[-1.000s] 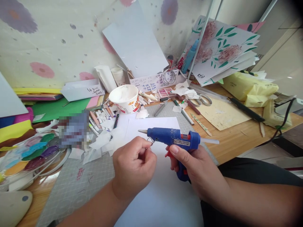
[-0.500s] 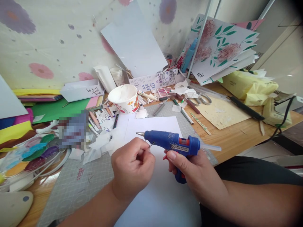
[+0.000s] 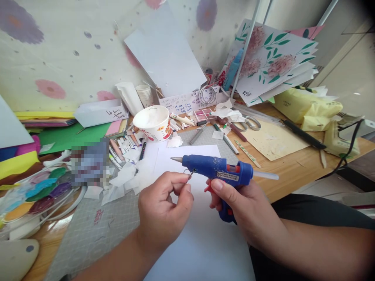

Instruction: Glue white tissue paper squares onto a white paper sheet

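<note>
Cluttered craft desk, grey cutting mat (image 3: 96, 226) lower left: right hand (image 3: 234, 207) wrapped around blue plastic hot glue gun (image 3: 216, 169) mid-frame above white paper sheet (image 3: 187, 154), left hand (image 3: 164, 207) pinching its thin wire stand (image 3: 187, 173), probably adjusting the stand; next move needs fingers clear of the nozzle.

A wooden counter (image 3: 293, 171) runs along a flower-patterned wall (image 3: 58, 58), crowded with craft clutter. A grey cutting mat (image 3: 93, 230) covers its middle. Towards the back stands a white paper cup (image 3: 154, 121) with red print, felt pens (image 3: 125, 144) strewn just beside it and white paper scraps (image 3: 123, 177) nearer the front. Scissors (image 3: 249, 124) lie to the right, touching a beige card (image 3: 275, 142). Painted flower sheets (image 3: 272, 62) lean stacked in the corner above a yellow packet (image 3: 307, 107). Green paper (image 3: 67, 134) lies far left.
</note>
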`<state>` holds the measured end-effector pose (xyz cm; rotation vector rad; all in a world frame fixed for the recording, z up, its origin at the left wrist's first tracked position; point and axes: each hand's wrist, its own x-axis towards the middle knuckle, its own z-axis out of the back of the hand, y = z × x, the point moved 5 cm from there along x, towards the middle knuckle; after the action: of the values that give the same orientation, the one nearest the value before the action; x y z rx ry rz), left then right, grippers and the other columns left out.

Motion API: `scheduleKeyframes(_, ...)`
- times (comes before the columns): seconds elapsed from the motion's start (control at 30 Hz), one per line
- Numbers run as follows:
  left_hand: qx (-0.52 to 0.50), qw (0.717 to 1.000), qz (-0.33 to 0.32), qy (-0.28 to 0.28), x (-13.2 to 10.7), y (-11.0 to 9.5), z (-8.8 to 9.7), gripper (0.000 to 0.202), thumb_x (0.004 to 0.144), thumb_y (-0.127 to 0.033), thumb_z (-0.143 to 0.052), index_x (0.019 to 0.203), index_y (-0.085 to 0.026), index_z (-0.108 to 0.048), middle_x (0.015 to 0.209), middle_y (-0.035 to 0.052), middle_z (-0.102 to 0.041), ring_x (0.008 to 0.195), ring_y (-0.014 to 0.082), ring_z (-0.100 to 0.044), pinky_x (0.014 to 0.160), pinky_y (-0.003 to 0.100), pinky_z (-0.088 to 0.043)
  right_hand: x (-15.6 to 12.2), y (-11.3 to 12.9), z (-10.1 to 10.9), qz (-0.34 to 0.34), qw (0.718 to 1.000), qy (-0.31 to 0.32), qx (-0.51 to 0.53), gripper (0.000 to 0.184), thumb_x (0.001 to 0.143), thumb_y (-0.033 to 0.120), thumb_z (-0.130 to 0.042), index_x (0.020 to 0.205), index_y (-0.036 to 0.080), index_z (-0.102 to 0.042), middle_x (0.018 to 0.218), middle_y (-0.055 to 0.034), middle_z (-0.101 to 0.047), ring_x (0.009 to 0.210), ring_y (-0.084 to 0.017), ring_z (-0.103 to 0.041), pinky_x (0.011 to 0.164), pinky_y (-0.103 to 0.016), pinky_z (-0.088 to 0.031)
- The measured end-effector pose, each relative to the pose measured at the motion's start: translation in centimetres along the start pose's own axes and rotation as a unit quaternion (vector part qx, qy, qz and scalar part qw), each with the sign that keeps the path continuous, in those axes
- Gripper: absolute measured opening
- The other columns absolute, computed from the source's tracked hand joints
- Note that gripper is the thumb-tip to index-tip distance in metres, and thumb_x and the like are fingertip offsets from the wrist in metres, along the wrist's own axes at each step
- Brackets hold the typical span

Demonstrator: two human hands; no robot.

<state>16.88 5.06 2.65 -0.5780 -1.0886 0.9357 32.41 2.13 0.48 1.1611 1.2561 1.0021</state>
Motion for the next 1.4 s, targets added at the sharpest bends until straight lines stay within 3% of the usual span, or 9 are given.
scheduleKeyframes(0.17,-0.066,0.998,0.016,0.006,-0.2,0.1,-0.2,0.012,0.084,-0.012,-0.056,0.092,-0.020,-0.060,0.063,-0.0053,-0.065,0.052,0.0098,-0.064,0.049,0.020,-0.054,0.0,0.0,0.2,0.010,1.000,0.005,-0.006,0.041,0.079,0.057,-0.059,0.073,0.017,-0.057,0.057,0.0014,-0.054,0.051,-0.008,-0.049,0.045,-0.018,-0.038)
scheduleKeyframes(0.37,-0.054,0.998,0.000,0.028,-0.1,0.1,-0.4,0.011,0.088,-0.011,-0.052,0.090,-0.022,-0.055,0.068,-0.0068,-0.066,0.058,0.0077,-0.065,0.057,0.019,-0.055,0.1,-0.1,0.4,0.009,1.000,-0.002,-0.003,0.041,0.080,0.055,-0.059,0.067,0.016,-0.057,0.055,0.0011,-0.054,0.050,-0.008,-0.049,0.047,-0.019,-0.038)
scheduleKeyframes(0.67,-0.135,0.988,0.062,0.039,0.1,0.6,-0.8,0.006,0.093,-0.021,-0.048,0.091,-0.023,-0.053,0.067,-0.0065,-0.065,0.059,0.0083,-0.064,0.061,0.020,-0.054,0.5,0.0,1.2,0.014,0.999,-0.020,0.033,0.040,0.079,0.057,-0.059,0.073,0.018,-0.059,0.058,0.0014,-0.056,0.054,-0.010,-0.052,0.051,-0.022,-0.040)
scheduleKeyframes(0.77,-0.176,0.975,0.119,0.067,0.2,1.0,-1.2,0.008,0.093,-0.024,-0.049,0.087,-0.020,-0.053,0.064,-0.0050,-0.065,0.056,0.0094,-0.063,0.059,0.022,-0.052,0.6,-0.2,1.5,0.015,0.999,-0.018,0.046,0.037,0.080,0.056,-0.058,0.074,0.019,-0.059,0.059,0.0020,-0.055,0.056,-0.011,-0.053,0.054,-0.024,-0.042)
scheduleKeyframes(0.9,-0.269,0.935,0.206,0.103,0.3,1.9,-2.0,0.013,0.090,-0.030,-0.054,0.083,-0.018,-0.054,0.066,-0.0020,-0.067,0.058,0.0116,-0.063,0.059,0.024,-0.051,0.6,-0.3,1.7,0.021,0.999,-0.008,0.049,0.035,0.083,0.054,-0.056,0.078,0.019,-0.060,0.060,0.0022,-0.056,0.056,-0.011,-0.052,0.055,-0.024,-0.041)
scheduleKeyframes(1.13,-0.355,0.886,0.278,0.108,0.5,2.3,-2.4,0.011,0.083,-0.027,-0.063,0.083,-0.018,-0.057,0.069,0.0004,-0.071,0.060,0.0117,-0.064,0.060,0.022,-0.049,0.5,-0.6,1.6,0.014,1.000,-0.010,0.007,0.038,0.080,0.055,-0.059,0.075,0.018,-0.057,0.059,0.0020,-0.055,0.054,-0.010,-0.051,0.051,-0.022,-0.040)
scheduleKeyframes(1.4,-0.336,0.894,0.269,0.125,0.3,2.3,-2.0,0.014,0.087,-0.027,-0.059,0.076,-0.018,-0.057,0.061,-0.0023,-0.066,0.052,0.0096,-0.058,0.060,0.025,-0.052,0.6,-0.1,1.2,0.011,1.000,0.002,-0.014,0.040,0.078,0.056,-0.060,0.072,0.017,-0.055,0.057,0.0020,-0.053,0.054,-0.009,-0.050,0.049,-0.021,-0.041)
